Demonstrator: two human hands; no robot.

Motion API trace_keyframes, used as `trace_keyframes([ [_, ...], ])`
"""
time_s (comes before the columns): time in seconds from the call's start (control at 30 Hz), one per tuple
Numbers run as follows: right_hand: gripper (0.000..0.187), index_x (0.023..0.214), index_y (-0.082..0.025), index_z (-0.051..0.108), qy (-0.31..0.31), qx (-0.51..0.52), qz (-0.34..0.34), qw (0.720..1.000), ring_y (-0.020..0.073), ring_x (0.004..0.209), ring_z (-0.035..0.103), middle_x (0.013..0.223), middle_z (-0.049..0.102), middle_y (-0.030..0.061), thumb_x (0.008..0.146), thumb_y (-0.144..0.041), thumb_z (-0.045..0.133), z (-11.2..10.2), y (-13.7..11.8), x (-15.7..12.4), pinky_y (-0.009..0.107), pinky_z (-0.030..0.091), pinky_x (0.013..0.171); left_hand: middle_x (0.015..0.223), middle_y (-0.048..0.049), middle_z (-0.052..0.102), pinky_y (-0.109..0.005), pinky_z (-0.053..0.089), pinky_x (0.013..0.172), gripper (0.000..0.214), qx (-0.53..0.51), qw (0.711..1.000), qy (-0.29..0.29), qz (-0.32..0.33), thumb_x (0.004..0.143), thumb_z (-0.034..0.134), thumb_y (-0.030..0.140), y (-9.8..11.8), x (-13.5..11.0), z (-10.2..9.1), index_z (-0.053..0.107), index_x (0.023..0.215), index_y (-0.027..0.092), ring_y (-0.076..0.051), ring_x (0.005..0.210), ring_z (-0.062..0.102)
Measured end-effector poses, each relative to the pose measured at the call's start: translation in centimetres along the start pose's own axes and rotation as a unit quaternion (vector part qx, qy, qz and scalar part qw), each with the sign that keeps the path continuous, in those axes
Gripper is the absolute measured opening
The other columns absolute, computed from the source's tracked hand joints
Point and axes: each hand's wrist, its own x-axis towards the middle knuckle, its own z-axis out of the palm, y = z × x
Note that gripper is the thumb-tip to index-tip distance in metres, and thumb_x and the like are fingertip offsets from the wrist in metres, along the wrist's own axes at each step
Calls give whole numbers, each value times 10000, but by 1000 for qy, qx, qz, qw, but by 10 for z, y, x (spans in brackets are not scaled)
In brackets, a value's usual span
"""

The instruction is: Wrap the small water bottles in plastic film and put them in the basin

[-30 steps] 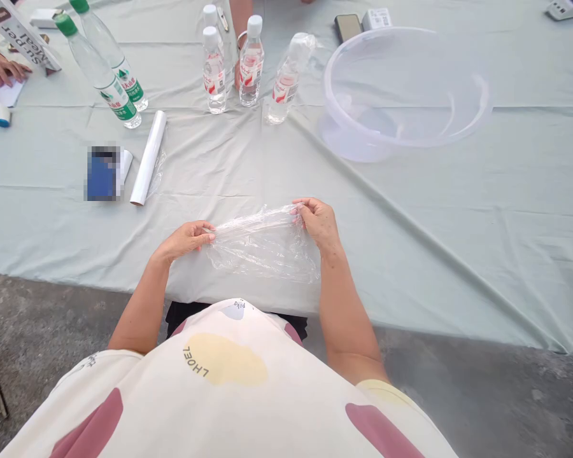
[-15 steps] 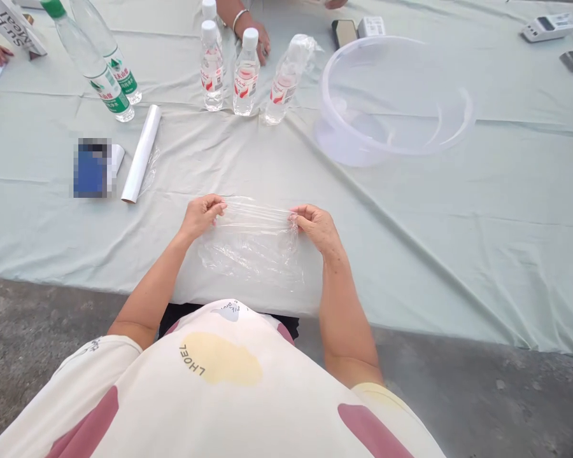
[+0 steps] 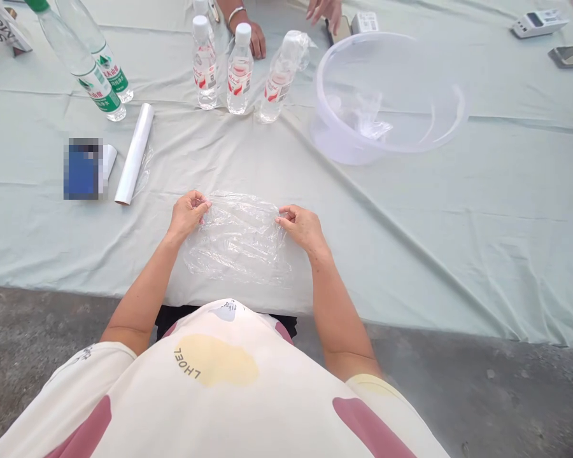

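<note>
A thin piece of clear plastic film [image 3: 239, 238] lies crinkled on the cloth in front of me; whether it is a flat sheet or a bag I cannot tell. My left hand [image 3: 189, 215] pinches its far left corner between thumb and fingers. At the far right corner, my right hand [image 3: 302, 228] is closed in a similar pinch. Between the two hands the film is slightly slack, its near part resting on the table. Left of my left hand lies a white roll [image 3: 134, 156] with loose clear film along its side.
Beyond my hands stand small water bottles [image 3: 240, 70] and taller green-capped bottles [image 3: 100, 89]. A clear basin [image 3: 334, 137] holds crumpled clear plastic [image 3: 375, 121]. A blurred blue item [image 3: 82, 170] lies left of the roll. Another person's hands [image 3: 327, 11] are across the table [image 3: 434, 210].
The film has gone from stretched taut to looser and more spread out. Crumpled plastic now shows in the basin, and another person's hand has come in above the phone.
</note>
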Motion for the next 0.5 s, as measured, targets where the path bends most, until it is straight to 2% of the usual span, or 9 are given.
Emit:
trace_keyframes([
  [0.07, 139, 844, -220, 682, 6, -11, -1, 1000, 163, 722, 539, 795, 652, 21, 809, -306, 579, 1, 0, 1, 320, 416, 696, 624, 58, 556, -221, 376, 485, 184, -16, 1000, -7, -7, 724, 670, 323, 1, -1, -5, 523, 752, 215, -75, 446, 459],
  [0.17, 146, 803, -216, 665, 22, 24, 4, 999, 150, 696, 507, 781, 630, 11, 799, -341, 589, -7, 5, 1, 304, 391, 666, 537, 66, 498, -213, 314, 451, 243, -38, 998, -27, -40, 698, 717, 329, 6, -2, -14, 503, 719, 217, -84, 440, 452],
  [0.3, 172, 813, -213, 663, 45, 43, 21, 998, 158, 726, 511, 809, 624, 19, 773, -373, 613, -21, 12, 4, 298, 386, 654, 639, 26, 584, -212, 275, 419, 260, -90, 992, -43, -72, 675, 738, 320, 9, 1, -19, 508, 708, 204, -67, 453, 459],
  [0.4, 161, 815, -214, 662, 70, 33, 35, 996, 169, 735, 518, 809, 622, 26, 766, -353, 596, -25, 18, 10, 301, 391, 646, 700, 17, 605, -212, 289, 418, 236, -127, 988, -2, -91, 700, 702, 297, 6, 9, -20, 486, 731, 208, -61, 460, 468],
  [0.5, 150, 801, -214, 649, 113, -5, 42, 993, 176, 722, 523, 779, 618, 27, 775, -337, 568, -27, 25, 17, 326, 415, 683, 768, 13, 622, -220, 327, 437, 162, -121, 983, 86, -109, 771, 614, 286, 2, 15, -21, 465, 789, 223, -76, 492, 505],
])
